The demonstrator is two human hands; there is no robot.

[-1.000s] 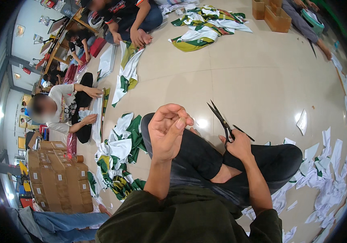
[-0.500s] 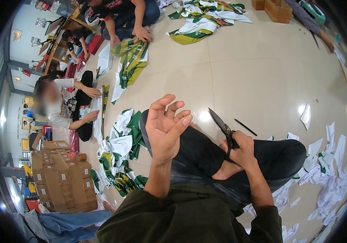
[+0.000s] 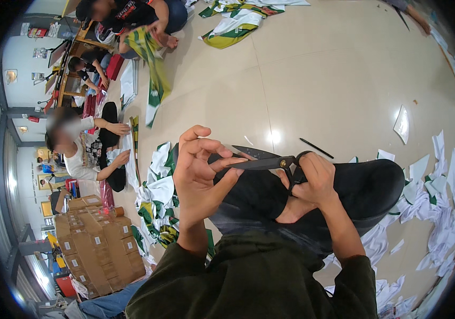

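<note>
The top [image 3: 238, 284] is dark olive with loose, short sleeves [image 3: 354, 284]; the trousers [image 3: 365, 186] are black with faint greyish streaks, and the forearms [image 3: 344, 231] are bare.

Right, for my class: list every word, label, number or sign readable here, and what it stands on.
No text can be quoted reliably.
Brown cartons: white labels, too small.
Black shirt, upper left: chest print, blurred.
White wall: lettering, too small.
Scissors: no lettering seen.

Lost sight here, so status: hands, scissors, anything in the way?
Right hand grips scissors. Blades open. Left hand near blade tips, fingers possibly in the way.
</note>
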